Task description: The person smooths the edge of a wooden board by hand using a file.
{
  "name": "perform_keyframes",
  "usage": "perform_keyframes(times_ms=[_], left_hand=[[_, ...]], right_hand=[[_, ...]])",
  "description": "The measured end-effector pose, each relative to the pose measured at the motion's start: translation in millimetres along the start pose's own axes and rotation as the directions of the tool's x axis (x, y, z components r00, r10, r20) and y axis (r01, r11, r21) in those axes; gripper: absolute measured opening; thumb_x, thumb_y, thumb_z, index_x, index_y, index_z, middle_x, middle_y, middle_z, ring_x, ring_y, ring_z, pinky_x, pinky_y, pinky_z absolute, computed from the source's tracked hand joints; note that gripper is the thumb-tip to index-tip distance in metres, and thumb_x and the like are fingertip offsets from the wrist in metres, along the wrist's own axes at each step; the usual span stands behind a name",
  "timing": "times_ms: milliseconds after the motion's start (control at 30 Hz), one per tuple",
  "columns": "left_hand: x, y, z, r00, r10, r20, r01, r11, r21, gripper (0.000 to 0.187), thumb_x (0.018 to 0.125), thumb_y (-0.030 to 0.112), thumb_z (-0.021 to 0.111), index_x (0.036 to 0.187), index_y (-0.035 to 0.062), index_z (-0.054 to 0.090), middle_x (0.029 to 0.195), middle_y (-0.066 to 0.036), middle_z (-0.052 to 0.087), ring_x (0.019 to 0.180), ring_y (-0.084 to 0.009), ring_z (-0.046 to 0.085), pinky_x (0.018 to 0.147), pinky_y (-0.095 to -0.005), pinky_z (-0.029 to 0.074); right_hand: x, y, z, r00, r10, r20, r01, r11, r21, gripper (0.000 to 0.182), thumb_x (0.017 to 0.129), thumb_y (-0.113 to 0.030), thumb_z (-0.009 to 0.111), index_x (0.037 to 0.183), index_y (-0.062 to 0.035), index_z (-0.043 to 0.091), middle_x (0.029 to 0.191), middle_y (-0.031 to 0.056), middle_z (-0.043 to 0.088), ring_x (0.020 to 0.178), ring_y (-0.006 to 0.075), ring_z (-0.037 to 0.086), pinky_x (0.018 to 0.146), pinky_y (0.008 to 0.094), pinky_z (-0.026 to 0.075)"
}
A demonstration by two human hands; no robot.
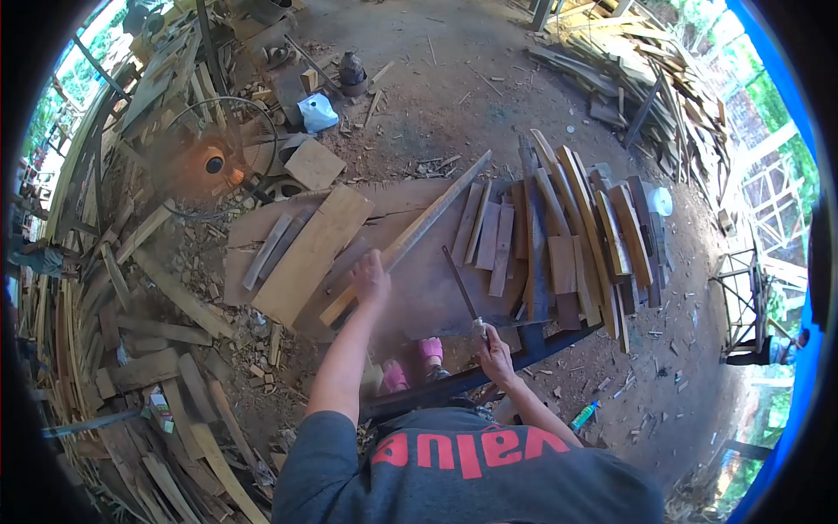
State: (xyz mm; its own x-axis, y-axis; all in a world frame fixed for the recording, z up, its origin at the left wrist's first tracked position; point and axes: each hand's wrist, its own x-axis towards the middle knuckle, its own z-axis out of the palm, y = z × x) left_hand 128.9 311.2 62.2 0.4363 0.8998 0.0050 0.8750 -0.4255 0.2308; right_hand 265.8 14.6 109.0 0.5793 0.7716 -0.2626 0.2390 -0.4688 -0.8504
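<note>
A broad wooden board (397, 262) serves as bench; stacked offcuts (567, 236) lie to its right; the left hand (370, 278) grips a long slat (410, 231) — steadying it diagonally; the right hand (494, 342) clasps a long blade (461, 288) by its handle.

My left hand (370, 278) grips a long wooden strip (410, 231) that runs forward and to the right from it, lying across the work table (410, 297). Left of that grip a broad plank (312, 253) lies on the table. Right of it my right hand (494, 342) holds a machete (461, 286), and beyond that hand sits a row of short boards (559, 236).
</note>
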Motion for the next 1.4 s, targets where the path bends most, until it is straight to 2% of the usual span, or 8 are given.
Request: perform_keyframes(times_ms=[133,300,400,567,767,900,1167,1400], left_hand=[[-2,12,14,0.999,0.032,0.003,-0.032,0.999,-0.044,0.060,0.070,0.021,0.078,0.120,0.0183,0.045,0.113,-0.010,0.051,0.107,-0.0329,0.050,0.087,-0.0479,0.041],[-4,18,16,0.999,0.039,0.038,-0.037,0.998,-0.057,0.054,0.070,0.019,0.077,0.116,0.0178,0.050,0.112,-0.011,0.047,0.107,-0.0322,0.047,0.089,-0.0468,0.040],[2,18,11,0.999,0.030,0.036,-0.030,1.000,0.003,0.055,0.071,0.018,0.077,0.119,0.0185,0.049,0.112,-0.010,0.046,0.107,-0.0323,0.047,0.088,-0.0471,0.041],[19,19,9,1.000,-0.022,0.022,0.026,0.978,-0.209,0.030,0.087,0.033,0.062,0.111,0.0162,0.058,0.108,-0.013,0.056,0.107,-0.0341,0.051,0.088,-0.0482,0.042],[43,30,34,0.988,-0.138,0.073,0.146,0.982,-0.118,0.040,0.096,0.040,0.038,0.102,0.0112,0.065,0.105,-0.015,0.064,0.101,-0.0341,0.058,0.092,-0.0465,0.043],[36,36,34,0.993,-0.113,-0.023,0.112,0.992,-0.052,0.042,0.096,0.039,0.037,0.098,0.0090,0.066,0.102,-0.015,0.065,0.099,-0.0332,0.060,0.088,-0.0466,0.046],[56,56,14,0.894,-0.424,0.146,0.439,0.894,-0.090,0.038,0.091,0.031,0.041,0.091,0.0055,0.069,0.099,-0.016,0.067,0.100,-0.0328,0.063,0.086,-0.0446,0.050],[54,54,28,0.915,-0.398,0.066,0.402,0.913,-0.068,0.038,0.090,0.034,0.041,0.092,0.0080,0.068,0.103,-0.015,0.066,0.098,-0.0342,0.064,0.083,-0.0473,0.051]], right_hand=[[6,6,-8,0.999,-0.031,-0.012,0.031,0.999,-0.039,0.024,0.098,-0.018,0.050,0.120,-0.0092,0.050,0.076,0.0115,0.058,0.065,0.0199,0.059,0.063,0.0371,0.049],[21,2,-6,0.998,-0.065,0.026,0.067,0.994,-0.091,0.013,0.096,-0.015,0.049,0.103,-0.0052,0.047,0.079,0.0242,0.059,0.074,0.0439,0.059,0.062,0.0467,0.044],[41,-6,3,0.984,-0.172,0.051,0.177,0.979,-0.101,0.011,0.094,-0.014,0.049,0.100,-0.0049,0.045,0.082,0.0268,0.057,0.080,0.0486,0.055,0.066,0.0510,0.043],[85,-15,33,0.961,-0.273,0.037,0.275,0.940,-0.202,0.013,0.094,-0.015,0.049,0.100,-0.0055,0.044,0.085,0.0244,0.057,0.079,0.0473,0.056,0.067,0.0544,0.044],[114,-26,54,0.958,-0.251,0.142,0.285,0.896,-0.340,0.015,0.094,-0.018,0.048,0.100,-0.0052,0.042,0.088,0.0221,0.058,0.075,0.0453,0.059,0.064,0.0539,0.048],[109,-26,52,0.977,-0.176,0.117,0.206,0.916,-0.344,0.014,0.093,-0.019,0.048,0.098,-0.0069,0.042,0.086,0.0225,0.058,0.079,0.0468,0.057,0.067,0.0557,0.045],[112,-27,53,0.954,-0.269,0.132,0.297,0.797,-0.526,0.013,0.092,-0.017,0.050,0.097,-0.0060,0.046,0.084,0.0163,0.058,0.078,0.0371,0.062,0.062,0.0487,0.051],[111,-40,54,0.967,-0.217,0.135,0.253,0.730,-0.635,0.011,0.089,-0.015,0.051,0.097,-0.0080,0.047,0.083,0.0126,0.059,0.079,0.0322,0.063,0.061,0.0433,0.054]])
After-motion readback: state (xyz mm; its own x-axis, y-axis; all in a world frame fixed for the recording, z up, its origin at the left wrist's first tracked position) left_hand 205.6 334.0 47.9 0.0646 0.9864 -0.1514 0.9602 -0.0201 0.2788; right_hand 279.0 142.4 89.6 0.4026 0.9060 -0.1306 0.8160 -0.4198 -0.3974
